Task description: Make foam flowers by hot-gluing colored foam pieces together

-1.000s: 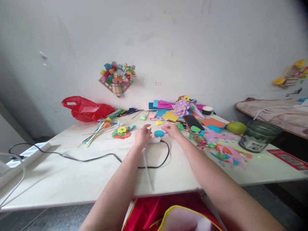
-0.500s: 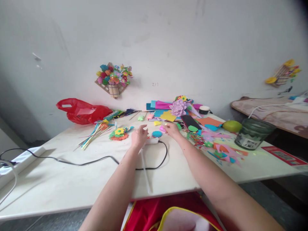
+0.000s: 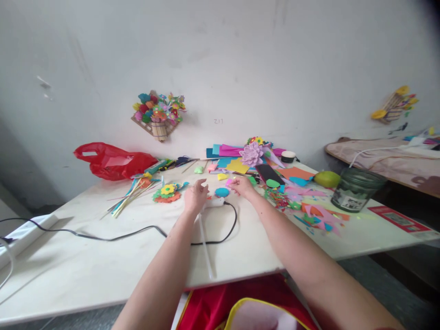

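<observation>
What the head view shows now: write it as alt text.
A person's right hand pinches a pink piece at a white table; the left hand is by a corded white tool, a blue disc between the hands. A red bag lies left, a green jar right.

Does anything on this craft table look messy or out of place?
Two things, mildly. Loose coloured scraps lie strewn to the left of the dark green jar, untidy next to the grouped flower cutouts. And a yellow-green, fruit-like object sits beside that jar, odd among craft materials. Nothing looks clearly broken.
</observation>
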Demonstrator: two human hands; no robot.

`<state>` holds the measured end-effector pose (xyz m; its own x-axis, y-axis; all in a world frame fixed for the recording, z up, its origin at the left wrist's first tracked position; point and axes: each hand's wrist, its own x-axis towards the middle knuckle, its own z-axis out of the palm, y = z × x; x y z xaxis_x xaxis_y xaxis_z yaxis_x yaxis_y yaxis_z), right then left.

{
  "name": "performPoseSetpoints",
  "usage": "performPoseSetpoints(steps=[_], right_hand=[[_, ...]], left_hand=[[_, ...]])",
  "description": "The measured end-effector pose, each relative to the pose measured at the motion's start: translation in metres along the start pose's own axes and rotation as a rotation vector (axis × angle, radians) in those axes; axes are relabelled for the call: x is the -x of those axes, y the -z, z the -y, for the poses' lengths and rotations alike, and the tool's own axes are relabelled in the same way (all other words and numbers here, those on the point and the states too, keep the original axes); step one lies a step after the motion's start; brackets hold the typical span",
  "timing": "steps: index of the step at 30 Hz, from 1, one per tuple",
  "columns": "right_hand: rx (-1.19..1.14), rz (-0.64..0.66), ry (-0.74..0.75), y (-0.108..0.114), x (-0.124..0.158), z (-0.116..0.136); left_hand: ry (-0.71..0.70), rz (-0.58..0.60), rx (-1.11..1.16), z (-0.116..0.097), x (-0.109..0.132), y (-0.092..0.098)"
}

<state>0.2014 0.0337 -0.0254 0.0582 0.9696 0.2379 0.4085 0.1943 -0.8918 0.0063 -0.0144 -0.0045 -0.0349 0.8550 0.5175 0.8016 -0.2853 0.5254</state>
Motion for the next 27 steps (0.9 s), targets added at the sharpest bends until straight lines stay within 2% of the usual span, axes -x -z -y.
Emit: performPoseSetpoints(steps=[10, 18, 27], right_hand=[[-0.022, -0.011, -0.055, 0.0043, 0.0029, 0.0071], [-0.029, 0.056, -0.056, 0.005, 0.0047, 0.0083], [-0.005, 0.013, -0.043, 0.0023, 0.0025, 0.0046]], left_hand=[[0.014, 0.024, -0.01, -0.002, 0.0007, 0.0025], [0.034, 0.033, -0.013, -0.0023, 0.0007, 0.0024], [0.041, 0.034, -0.018, -0.0029, 0.0013, 0.0032]])
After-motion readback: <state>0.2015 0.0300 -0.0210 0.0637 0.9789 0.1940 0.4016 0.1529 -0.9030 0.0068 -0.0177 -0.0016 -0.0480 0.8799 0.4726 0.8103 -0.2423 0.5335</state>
